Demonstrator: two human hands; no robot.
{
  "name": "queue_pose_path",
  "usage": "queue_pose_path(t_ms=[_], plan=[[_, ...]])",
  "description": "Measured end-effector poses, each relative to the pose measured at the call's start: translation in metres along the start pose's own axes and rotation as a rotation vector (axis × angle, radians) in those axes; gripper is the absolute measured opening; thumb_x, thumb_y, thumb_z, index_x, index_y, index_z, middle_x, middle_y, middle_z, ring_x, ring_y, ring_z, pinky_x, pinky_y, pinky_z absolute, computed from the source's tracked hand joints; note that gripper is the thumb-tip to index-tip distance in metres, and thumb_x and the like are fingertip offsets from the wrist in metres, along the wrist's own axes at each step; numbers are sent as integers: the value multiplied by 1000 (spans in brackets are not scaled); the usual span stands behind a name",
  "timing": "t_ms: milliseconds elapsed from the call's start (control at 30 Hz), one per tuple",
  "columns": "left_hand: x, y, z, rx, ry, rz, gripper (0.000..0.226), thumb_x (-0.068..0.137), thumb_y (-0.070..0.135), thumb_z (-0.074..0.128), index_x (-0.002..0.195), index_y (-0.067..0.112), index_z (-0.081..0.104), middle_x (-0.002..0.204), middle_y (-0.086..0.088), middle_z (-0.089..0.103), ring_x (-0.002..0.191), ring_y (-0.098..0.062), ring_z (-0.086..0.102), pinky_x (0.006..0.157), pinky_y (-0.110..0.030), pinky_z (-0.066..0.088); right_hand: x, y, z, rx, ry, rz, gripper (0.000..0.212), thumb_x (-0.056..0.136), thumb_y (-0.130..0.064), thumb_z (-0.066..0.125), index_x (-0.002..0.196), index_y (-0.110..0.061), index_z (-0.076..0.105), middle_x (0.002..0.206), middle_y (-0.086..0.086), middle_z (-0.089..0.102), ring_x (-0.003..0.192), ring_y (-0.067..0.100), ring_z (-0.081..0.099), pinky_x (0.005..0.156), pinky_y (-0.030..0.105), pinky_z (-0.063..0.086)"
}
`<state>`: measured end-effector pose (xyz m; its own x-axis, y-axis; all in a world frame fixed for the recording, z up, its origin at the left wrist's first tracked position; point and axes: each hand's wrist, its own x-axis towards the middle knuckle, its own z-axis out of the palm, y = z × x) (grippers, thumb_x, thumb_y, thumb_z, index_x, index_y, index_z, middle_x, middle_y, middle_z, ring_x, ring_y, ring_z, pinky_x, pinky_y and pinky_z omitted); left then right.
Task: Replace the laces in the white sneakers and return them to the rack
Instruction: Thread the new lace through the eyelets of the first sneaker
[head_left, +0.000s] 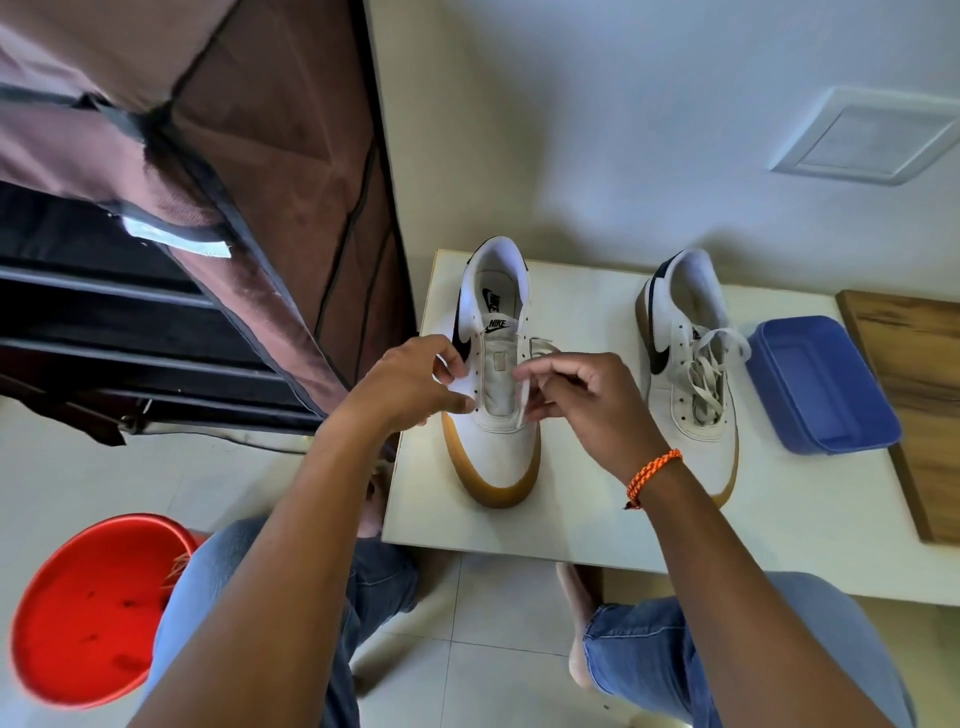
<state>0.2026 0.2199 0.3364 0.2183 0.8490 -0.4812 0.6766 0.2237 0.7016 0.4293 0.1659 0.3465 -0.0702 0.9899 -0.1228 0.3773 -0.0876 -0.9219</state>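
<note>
Two white sneakers with gum soles stand on a low white table (582, 519), toes toward me. The left sneaker (493, 441) has bare eyelets. My left hand (410, 379) grips its left eyelet flap. My right hand (582, 400) pinches a white lace (524, 392) at the right eyelet row, with a loop of it showing above my fingers. The right sneaker (685, 364) carries a loose lace (711, 364), partly threaded and untied. At the left stands the shoe rack (130, 322) with its brown fabric cover lifted.
A blue plastic tub (826, 384) sits on the table right of the sneakers, next to a wooden board (919, 395). A red bucket (88, 613) stands on the tiled floor at lower left. My knees in jeans are below the table edge.
</note>
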Motion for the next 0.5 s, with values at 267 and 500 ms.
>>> queue_pose_path(t_ms=[267, 500], plan=[[-1, -4, -5, 23, -85, -19, 30, 86, 30, 88, 105, 23, 67, 108, 0, 71, 103, -26, 70, 83, -49, 63, 10, 7, 21, -420, 33, -241, 2, 90, -24, 82, 90, -22, 82, 86, -8, 68, 80, 11, 64, 71, 38, 57], [8, -14, -7, 57, -43, -1, 24, 86, 38, 87, 99, 27, 69, 100, 5, 70, 89, -12, 67, 68, -28, 50, 20, 9, 19, -526, 122, -367, 9, 98, -24, 72, 92, -17, 72, 101, -3, 62, 100, 21, 49, 83, 34, 46]])
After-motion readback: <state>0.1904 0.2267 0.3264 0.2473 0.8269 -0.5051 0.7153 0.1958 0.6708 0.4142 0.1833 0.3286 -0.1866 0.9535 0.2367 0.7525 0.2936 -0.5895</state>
